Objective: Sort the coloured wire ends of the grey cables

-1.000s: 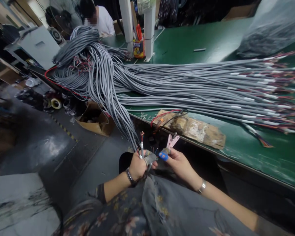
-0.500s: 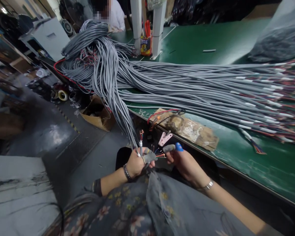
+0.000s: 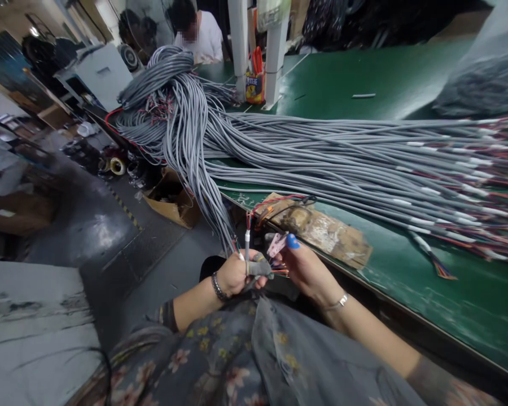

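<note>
My left hand [image 3: 233,276] is closed around the ends of several grey cables [image 3: 220,217] that hang down from the green table; one cable end [image 3: 247,239] with coloured wires sticks up from the fist. A grey finger cot covers one left finger. My right hand [image 3: 305,269] is closed on a small pink tool [image 3: 276,245], with a blue finger cot [image 3: 292,242] on one fingertip, right beside the stripped coloured wires coming out of my left fist. Both hands are over my lap, in front of the table edge.
A big bundle of grey cables [image 3: 330,160] lies across the green table [image 3: 469,287], heaped at the far left. A taped brown cardboard pad [image 3: 322,228] sits on the table edge. A cardboard box [image 3: 171,200] stands on the floor. Another person [image 3: 197,35] sits far back.
My right hand has moved up and left, close to my left fist, bringing the pink tool near the wire ends. The upright cable end stands higher. The view has shifted slightly.
</note>
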Demonstrator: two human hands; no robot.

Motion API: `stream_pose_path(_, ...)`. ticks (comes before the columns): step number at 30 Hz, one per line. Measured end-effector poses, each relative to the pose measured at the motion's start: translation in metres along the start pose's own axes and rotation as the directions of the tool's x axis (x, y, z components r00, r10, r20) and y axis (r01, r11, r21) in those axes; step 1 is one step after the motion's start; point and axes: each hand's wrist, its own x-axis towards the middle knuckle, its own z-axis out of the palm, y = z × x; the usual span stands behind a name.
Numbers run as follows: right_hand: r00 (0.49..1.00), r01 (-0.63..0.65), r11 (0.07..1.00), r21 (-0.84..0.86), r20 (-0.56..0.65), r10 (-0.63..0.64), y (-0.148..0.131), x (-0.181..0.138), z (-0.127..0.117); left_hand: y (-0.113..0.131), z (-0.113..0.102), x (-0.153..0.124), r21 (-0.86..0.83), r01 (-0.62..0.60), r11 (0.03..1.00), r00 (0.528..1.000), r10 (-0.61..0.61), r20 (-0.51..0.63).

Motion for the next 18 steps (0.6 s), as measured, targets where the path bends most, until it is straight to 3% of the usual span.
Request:
stream_pose_path(7,0.995,0.042,0.998,0.054,-0.095,-0.037,0.002,0.002,0.007,-0.009,-0.003,0.003,0.005,0.021,1.000,1.000,-0.021,-0.006)
stream_pose_path(18,0.996,-0.090,0.989,0.119,0.020,0.089,-0.001,-0.004,0.006,-0.010,-0.003,-0.010,0.008,-0.062,0.998,0.998,0.062,-0.023)
